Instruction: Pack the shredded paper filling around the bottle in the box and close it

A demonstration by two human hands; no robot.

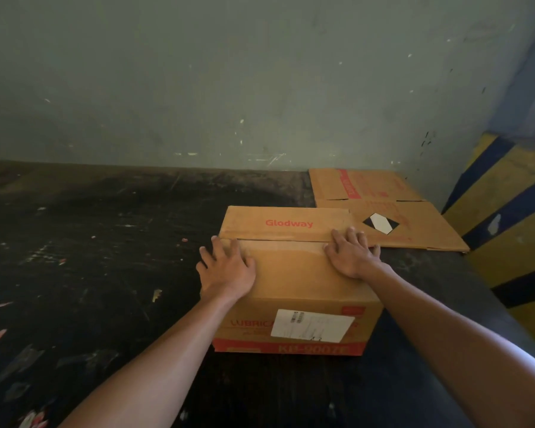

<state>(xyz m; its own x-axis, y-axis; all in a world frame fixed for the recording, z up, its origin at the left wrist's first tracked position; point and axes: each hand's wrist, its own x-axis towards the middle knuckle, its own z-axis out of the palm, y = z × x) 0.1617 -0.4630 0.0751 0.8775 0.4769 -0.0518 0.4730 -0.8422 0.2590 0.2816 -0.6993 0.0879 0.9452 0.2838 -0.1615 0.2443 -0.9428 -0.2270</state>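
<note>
While your left hand [226, 267] lies flat with fingers spread on the left end of the closed box [294, 273] on the dark table [105, 242], your right hand [351, 253] presses open-palmed on its right end, gripping nothing; flattened cardboard [383, 208] lies just behind.

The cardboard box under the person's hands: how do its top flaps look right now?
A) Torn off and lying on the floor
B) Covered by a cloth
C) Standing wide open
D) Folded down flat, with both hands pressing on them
D. The cardboard box has its top flaps folded down flat, and the left hand and right hand lie palm-down on them.
</note>
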